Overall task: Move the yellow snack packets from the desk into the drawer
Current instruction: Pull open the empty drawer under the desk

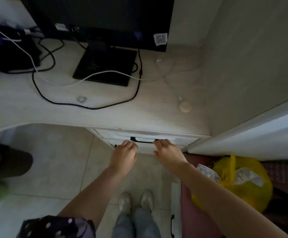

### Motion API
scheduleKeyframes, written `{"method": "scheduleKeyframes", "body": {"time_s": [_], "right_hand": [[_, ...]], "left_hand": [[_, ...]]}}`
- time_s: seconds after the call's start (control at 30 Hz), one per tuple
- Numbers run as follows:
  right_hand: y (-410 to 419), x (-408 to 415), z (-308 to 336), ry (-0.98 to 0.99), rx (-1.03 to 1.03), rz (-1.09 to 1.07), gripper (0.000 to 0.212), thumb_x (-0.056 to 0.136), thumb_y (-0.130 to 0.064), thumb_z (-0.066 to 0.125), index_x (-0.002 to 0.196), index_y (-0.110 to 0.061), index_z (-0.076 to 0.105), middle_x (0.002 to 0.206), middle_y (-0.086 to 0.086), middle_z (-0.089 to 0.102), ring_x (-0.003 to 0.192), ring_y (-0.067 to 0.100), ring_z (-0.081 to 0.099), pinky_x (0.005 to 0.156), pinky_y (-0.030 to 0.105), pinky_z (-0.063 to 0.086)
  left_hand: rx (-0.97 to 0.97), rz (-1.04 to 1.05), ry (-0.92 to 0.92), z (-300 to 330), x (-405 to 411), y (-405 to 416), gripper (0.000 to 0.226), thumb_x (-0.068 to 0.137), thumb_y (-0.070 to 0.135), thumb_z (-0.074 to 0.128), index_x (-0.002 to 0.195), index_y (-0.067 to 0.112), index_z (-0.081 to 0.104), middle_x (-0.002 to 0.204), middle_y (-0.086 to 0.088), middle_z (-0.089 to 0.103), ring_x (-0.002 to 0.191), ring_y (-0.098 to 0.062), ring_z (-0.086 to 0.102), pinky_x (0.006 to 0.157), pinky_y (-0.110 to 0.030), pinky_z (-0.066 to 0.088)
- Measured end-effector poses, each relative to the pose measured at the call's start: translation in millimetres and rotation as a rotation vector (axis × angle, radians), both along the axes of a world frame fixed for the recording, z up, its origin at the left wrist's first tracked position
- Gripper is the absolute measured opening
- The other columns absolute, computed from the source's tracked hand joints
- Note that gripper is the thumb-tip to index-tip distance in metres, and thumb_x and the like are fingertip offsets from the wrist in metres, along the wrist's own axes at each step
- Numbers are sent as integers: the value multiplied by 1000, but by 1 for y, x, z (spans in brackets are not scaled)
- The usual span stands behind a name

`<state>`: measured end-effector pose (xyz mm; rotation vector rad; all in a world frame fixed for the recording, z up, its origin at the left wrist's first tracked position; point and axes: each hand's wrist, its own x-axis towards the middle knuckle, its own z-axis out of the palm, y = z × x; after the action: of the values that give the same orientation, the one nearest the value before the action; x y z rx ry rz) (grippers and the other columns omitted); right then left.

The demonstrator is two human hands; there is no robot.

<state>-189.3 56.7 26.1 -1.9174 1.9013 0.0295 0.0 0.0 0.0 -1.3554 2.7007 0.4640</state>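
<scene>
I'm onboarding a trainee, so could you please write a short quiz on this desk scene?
1. True or false: the drawer stands wide open.
2. Both hands are at the: A) monitor B) drawer handle C) black cable
3. Fill in: the left hand and right hand are at opposite ____ of the handle.

Key: 1 false, it looks shut or nearly so; 2 B; 3 ends.

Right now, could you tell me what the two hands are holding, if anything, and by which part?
Both hands are at the white drawer's black bar handle, left hand at its left end, right hand at its right; whether fingers curl round it cannot be told.
</scene>
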Motion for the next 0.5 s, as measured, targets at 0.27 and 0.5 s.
{"method": "scheduleKeyframes", "body": {"time_s": [0.27, 0.5], "right_hand": [[-24, 2, -55, 44, 20, 51, 39, 65, 0, 70, 104, -4, 65, 105, 12, 66, 97, 33, 64, 61, 38, 56], [-26, 5, -78, 122, -94, 112, 37, 64, -7, 50, 96, -3, 68, 92, 9, 68, 91, 30, 67, 58, 33, 56]], "left_hand": [[-33, -61, -76, -42, -19, -23, 42, 56, 2, 80, 98, 5, 73, 102, -9, 72, 99, -29, 67, 66, -38, 60], [-86, -44, -39, -57, -25, -23, 44, 59, 4, 70, 102, 7, 70, 92, -3, 70, 97, -29, 65, 63, -34, 55]]}}
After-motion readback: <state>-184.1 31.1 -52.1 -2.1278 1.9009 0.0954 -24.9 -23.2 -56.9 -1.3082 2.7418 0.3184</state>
